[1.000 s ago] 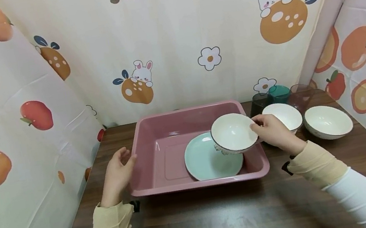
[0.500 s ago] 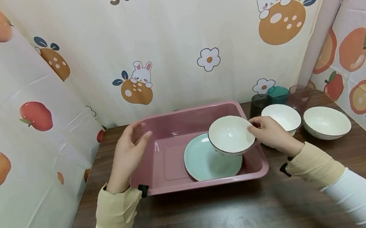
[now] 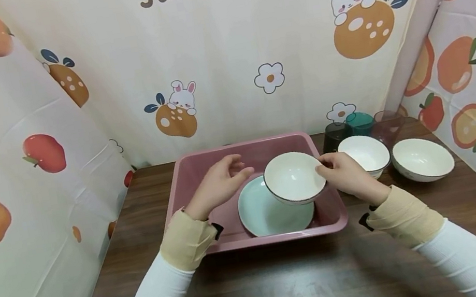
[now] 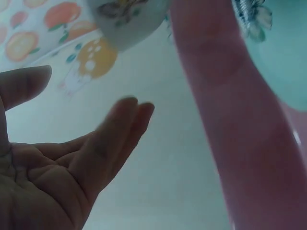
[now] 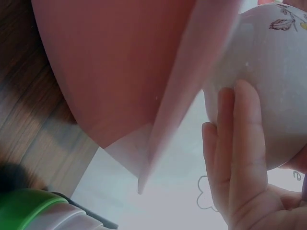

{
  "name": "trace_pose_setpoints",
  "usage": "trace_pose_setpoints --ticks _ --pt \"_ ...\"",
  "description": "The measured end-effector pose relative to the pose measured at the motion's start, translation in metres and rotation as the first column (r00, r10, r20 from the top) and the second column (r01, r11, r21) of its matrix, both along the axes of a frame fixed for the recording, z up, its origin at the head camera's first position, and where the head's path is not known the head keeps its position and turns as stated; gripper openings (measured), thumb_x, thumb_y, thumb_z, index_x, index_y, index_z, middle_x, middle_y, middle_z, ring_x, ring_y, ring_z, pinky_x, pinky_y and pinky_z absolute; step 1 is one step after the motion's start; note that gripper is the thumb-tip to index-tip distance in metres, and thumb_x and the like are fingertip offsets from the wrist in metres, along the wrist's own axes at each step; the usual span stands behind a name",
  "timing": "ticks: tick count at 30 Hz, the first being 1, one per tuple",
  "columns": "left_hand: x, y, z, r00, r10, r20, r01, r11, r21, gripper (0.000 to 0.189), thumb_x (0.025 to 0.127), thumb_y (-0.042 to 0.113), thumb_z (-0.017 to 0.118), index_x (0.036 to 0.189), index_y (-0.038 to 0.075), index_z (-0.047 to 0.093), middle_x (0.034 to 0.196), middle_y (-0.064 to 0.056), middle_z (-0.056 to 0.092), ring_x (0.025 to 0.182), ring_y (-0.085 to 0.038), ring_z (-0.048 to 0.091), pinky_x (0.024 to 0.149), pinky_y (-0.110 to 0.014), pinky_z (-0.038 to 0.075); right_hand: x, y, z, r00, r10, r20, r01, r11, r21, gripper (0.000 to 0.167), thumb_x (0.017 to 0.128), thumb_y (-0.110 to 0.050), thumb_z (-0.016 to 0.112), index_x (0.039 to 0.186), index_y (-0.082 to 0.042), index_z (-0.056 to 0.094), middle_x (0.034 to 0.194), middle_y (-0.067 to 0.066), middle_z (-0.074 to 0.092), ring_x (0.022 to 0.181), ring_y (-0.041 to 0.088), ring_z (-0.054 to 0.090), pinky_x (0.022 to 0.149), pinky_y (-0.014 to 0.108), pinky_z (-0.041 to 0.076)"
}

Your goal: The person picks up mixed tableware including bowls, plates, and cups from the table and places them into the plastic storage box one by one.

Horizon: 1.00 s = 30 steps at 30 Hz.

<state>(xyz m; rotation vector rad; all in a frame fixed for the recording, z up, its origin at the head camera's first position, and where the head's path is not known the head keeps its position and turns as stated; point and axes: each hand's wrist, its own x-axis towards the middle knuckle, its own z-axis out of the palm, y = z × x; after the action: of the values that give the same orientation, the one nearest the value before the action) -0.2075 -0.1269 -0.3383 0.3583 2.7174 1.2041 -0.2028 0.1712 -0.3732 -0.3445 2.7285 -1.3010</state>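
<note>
My right hand (image 3: pixel 347 172) grips the right side of a white bowl (image 3: pixel 294 177) with a dark rim, thumb on the inside and fingers underneath. In the right wrist view those fingers (image 5: pixel 248 139) lie along the bowl's outer wall, which bears a printed flower sprig. The bowl is held over the right part of a pink basin (image 3: pixel 171 201). Below it, a pale green plate (image 3: pixel 273 216) lies in the basin, partly covered by the bowl in the head view. My left hand (image 3: pixel 220 183) is over the basin, fingers loosely bent and thumb apart, holding nothing, left of the bowl.
Right of the basin, two more white bowls (image 3: pixel 364 153) (image 3: pixel 423 158) stand on the dark wooden table (image 3: pixel 270 285). Behind them are a dark cup (image 3: pixel 335 136), a teal cup (image 3: pixel 360 124) and a clear brownish cup (image 3: pixel 388 126). Printed cloth (image 3: pixel 222 56) hangs around the table.
My left hand has moved right from the basin's left edge to above its middle, toward the bowl. The bowl in my right hand has shifted slightly left.
</note>
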Motion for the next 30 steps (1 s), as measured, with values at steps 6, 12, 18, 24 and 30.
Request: trace_pose_setpoints --ticks 6,12,18,24,30 --pt "-0.012 0.021 -0.011 0.994 -0.078 0.075 0.076 0.997 0.027 0.060 0.094 0.038 0.062 0.139 0.001 0.048 0.122 -0.011 0.064 0.096 -0.020 0.069 0.082 -0.032 0.057 0.001 -0.003 -0.001 1.000 0.021 0.020 -0.020 1.000 -0.023 0.038 0.098 -0.015 0.049 0.127 0.010 0.057 0.105 0.021 0.068 0.073 0.018 0.056 0.065 0.023 0.049" --pt "-0.017 0.032 -0.023 0.984 -0.138 0.114 0.133 0.990 0.047 0.043 0.096 0.029 0.060 0.124 -0.003 0.059 0.103 -0.010 0.068 0.077 -0.017 0.071 0.071 -0.027 0.057 0.003 -0.005 -0.003 0.998 0.044 0.034 -0.043 0.999 -0.031 0.038 0.098 -0.015 0.051 0.127 0.009 0.057 0.098 0.019 0.068 0.066 0.017 0.054 0.060 0.026 0.049" --pt "-0.020 0.037 -0.028 0.988 -0.137 0.069 0.136 0.991 0.007 0.022 0.095 0.021 0.059 0.098 0.001 0.065 0.085 -0.009 0.066 0.067 -0.013 0.066 0.064 -0.026 0.054 0.003 -0.008 -0.004 0.999 0.044 0.024 -0.044 0.998 -0.034 0.037 0.098 -0.014 0.051 0.125 0.009 0.058 0.094 0.017 0.068 0.067 0.016 0.056 0.061 0.026 0.050" --pt "-0.022 0.039 -0.026 0.990 -0.135 -0.027 0.131 0.985 -0.110 0.018 0.090 0.013 0.054 0.075 0.007 0.060 0.070 -0.004 0.063 0.058 -0.011 0.061 0.054 -0.022 0.044 0.002 -0.009 -0.003 0.998 0.053 0.032 -0.052 0.998 -0.033 0.038 0.098 -0.015 0.050 0.126 0.009 0.058 0.089 0.015 0.068 0.064 0.015 0.054 0.062 0.025 0.050" --pt "-0.022 0.041 -0.024 0.987 -0.128 -0.101 0.112 0.982 -0.155 0.028 0.087 0.010 0.051 0.061 0.013 0.045 0.054 0.003 0.046 0.049 -0.010 0.048 0.048 -0.022 0.033 0.003 -0.009 -0.005 0.996 0.077 0.034 -0.075 0.996 -0.049 0.042 0.101 -0.020 0.050 0.130 0.009 0.055 0.108 0.022 0.068 0.078 0.016 0.061 0.071 0.031 0.056"
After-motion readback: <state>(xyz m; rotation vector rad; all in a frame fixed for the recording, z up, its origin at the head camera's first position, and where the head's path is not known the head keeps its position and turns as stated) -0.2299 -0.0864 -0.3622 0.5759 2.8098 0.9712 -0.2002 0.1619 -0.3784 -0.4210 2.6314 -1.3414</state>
